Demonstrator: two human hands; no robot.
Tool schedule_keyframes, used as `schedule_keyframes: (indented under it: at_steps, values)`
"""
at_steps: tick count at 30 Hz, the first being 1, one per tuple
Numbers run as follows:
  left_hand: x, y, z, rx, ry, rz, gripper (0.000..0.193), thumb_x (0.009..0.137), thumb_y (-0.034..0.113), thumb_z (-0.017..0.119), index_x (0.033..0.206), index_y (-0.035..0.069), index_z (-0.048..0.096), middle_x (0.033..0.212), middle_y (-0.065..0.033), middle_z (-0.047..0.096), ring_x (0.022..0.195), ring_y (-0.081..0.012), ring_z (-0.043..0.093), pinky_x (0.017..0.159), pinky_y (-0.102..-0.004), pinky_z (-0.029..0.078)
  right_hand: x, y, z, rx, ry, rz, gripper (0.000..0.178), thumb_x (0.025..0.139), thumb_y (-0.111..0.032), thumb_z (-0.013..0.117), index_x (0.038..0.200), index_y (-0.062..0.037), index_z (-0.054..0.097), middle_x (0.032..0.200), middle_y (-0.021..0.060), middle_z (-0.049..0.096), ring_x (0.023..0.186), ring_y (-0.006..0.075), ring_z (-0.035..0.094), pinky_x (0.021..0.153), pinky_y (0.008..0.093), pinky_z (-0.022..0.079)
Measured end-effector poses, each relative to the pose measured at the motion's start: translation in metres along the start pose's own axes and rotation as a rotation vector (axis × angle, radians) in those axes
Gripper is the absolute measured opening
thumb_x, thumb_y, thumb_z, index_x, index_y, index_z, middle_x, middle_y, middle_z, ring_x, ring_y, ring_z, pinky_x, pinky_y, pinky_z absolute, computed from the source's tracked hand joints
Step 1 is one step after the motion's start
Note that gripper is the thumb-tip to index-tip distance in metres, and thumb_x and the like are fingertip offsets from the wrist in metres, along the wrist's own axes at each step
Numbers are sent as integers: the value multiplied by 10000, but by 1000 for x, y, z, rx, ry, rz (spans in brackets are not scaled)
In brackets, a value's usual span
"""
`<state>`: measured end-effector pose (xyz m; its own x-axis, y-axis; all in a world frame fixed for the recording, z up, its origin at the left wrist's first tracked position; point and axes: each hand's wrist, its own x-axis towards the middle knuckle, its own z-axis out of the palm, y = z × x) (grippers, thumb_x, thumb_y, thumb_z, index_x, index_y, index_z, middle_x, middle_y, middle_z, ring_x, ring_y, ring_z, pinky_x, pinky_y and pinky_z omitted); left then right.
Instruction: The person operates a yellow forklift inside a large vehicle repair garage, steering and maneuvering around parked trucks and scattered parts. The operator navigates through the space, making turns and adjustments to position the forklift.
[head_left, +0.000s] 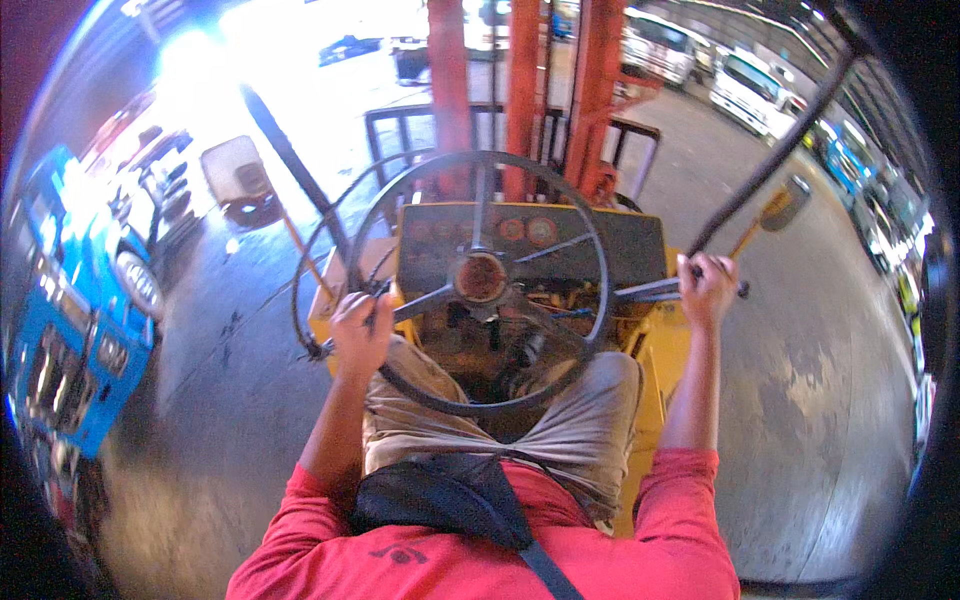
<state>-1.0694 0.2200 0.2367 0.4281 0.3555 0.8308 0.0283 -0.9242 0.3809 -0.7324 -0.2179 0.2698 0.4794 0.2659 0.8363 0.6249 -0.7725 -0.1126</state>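
I sit behind a large dark steering wheel [603, 265] with a rusty brown hub at its middle. My left hand [362, 325] is closed at the wheel's left rim, and a small dark piece shows beside its thumb. My right hand [708, 285] is curled over the ends of the control levers [648, 289] to the right of the wheel. How many levers lie under its fingers is hidden. Beyond the wheel is a dark dashboard [630, 238] with round gauges.
Orange mast rails [520, 95] of a forklift rise ahead. Side mirrors [240, 180] stick out on both sides, and a dark post [780, 150] slants up at the right. A blue truck [85, 330] stands close on the left. White trucks [750, 90] are parked at the far right.
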Motion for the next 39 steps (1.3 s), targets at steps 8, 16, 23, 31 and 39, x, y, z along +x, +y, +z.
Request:
schedule_keyframes:
  at_steps: [8,16,23,31,39]
  values:
    - [7,0,-27,-65,7,-65,376,893,150,765,638,8,529,612,-151,485,572,-348,529,564,-451,411,0,-21,0,-24,24,3,293,923,-342,741,765,-105,673,823,73,702,963,316,601,910,457,462]
    - [-9,-25,-51,-44,-19,-73,388,909,205,757,643,21,542,628,-139,516,593,-350,554,576,-451,431,-15,-48,-3,-73,37,-16,312,946,-345,720,771,-96,652,798,71,678,957,306,594,908,460,461]
    - [-19,-39,-75,-66,30,-57,337,895,236,771,669,45,610,648,-130,559,637,-348,612,597,-451,481,-24,-72,-11,-81,31,-26,314,951,-326,723,749,-96,653,804,62,687,963,312,598,917,460,461]
    - [-27,-52,-99,-92,100,40,397,897,230,770,613,59,551,594,-121,513,562,-321,562,548,-457,432,-39,-56,3,-37,-56,-13,290,977,-360,713,912,-82,768,943,119,744,1020,313,619,914,461,488]
    - [-33,-64,-111,-85,106,-18,404,910,264,732,611,66,545,624,-111,534,629,-327,607,587,-474,468,-39,-59,9,-140,-183,7,381,1023,-422,658,1016,-60,777,1021,139,749,1045,325,633,926,470,495]
